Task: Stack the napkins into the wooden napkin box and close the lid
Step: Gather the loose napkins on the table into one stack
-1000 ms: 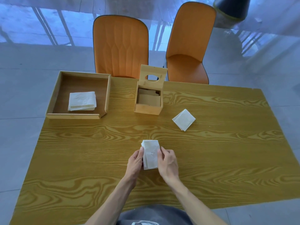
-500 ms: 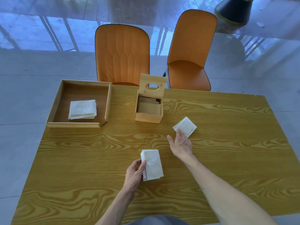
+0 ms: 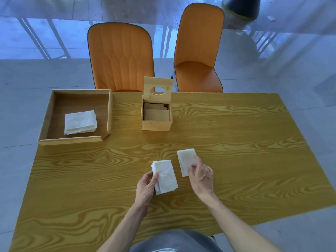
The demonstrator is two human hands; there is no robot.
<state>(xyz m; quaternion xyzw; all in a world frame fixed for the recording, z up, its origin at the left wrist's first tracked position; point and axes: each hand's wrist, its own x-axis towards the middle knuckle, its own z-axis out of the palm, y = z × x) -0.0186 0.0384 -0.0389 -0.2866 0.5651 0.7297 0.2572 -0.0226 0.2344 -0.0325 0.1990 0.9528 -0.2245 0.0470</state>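
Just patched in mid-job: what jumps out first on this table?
Near the table's front edge, the left hand holds a napkin stack while the right hand grips a second napkin pile beside it. Behind them the wooden napkin box stands with its lid up; a tray at far left holds more napkins.

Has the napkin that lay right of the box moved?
Yes. The right hand has drawn the napkin away from the box, toward the person, so it now lies beside the stack in the left hand.
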